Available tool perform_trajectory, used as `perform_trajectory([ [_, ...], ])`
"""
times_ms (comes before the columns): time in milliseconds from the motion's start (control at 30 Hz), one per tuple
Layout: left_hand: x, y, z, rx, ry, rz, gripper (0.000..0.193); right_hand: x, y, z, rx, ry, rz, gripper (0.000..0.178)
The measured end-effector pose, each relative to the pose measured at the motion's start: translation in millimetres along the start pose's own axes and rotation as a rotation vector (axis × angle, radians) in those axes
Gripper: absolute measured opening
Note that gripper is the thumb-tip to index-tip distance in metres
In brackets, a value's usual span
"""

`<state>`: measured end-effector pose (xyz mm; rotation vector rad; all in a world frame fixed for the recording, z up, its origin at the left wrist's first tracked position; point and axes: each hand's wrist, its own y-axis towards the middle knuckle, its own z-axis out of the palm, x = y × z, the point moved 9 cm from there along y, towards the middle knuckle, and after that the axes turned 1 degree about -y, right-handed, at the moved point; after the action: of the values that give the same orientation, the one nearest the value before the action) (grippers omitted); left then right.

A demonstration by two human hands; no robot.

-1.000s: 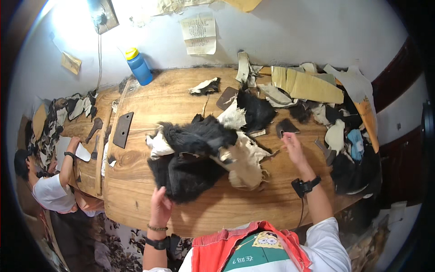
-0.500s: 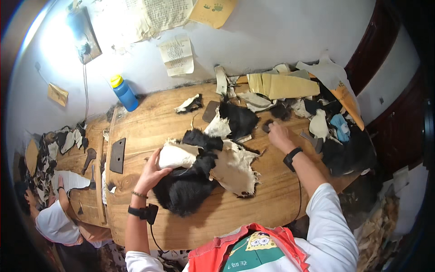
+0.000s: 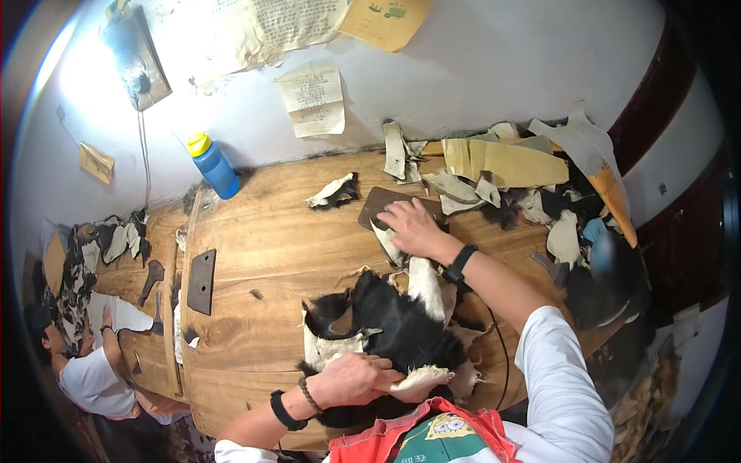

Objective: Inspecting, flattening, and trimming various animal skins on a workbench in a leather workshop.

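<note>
The left hand (image 3: 351,380) has its fingers curled tight on the pale edge of a floppy black-and-white furry hide (image 3: 401,324). The right hand (image 3: 417,229) is spread flat-ish, palm down, over a pale flap; I can't tell if it is gripping it. The biggest thing is the light brown wooden table (image 3: 262,231). The hide lies in a bumpy heap at its near edge, right by the person's tummy. At the left, another person in a white shirt (image 3: 89,386) has a hand on a white sheet (image 3: 123,315). A folded yellow cardboard piece (image 3: 509,163) lies at the back, on the right. A flat dark brown plate (image 3: 373,212) sits just beside the right hand's fingers. A blue plastic bottle with a yellow lid (image 3: 216,171) stands near the wall. A smaller dark brown plate with holes (image 3: 201,282) lies on the left. A little black-and-white furry scrap (image 3: 333,193) lies between the bottle and the right hand.
</note>
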<state>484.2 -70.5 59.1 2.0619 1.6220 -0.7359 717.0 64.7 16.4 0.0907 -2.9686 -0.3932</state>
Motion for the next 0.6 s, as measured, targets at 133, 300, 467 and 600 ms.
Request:
perform_trajectory([
  [133, 3.8, -14.1, -16.1, -0.070, -0.048, -0.080, 0.040, 1.9, -5.2, 32.6, 0.215, -0.124, -0.098, 0.058],
  [300, 3.8, -24.3, -20.9, -0.103, -0.125, -0.152, 0.047, 2.7, 8.9, 39.0, 0.203, -0.051, -0.158, 0.056],
  [467, 15.3, -2.9, -30.4, -0.207, -0.153, -0.137, 0.041, -85.6, 33.6, -0.1, -0.157, -0.678, 0.151, 0.058],
  [600, 8.8, -13.3, -37.5, -0.219, -0.088, -0.160, 0.030, -115.4, -13.7, -24.7, -0.348, -0.010, 0.525, 0.048],
])
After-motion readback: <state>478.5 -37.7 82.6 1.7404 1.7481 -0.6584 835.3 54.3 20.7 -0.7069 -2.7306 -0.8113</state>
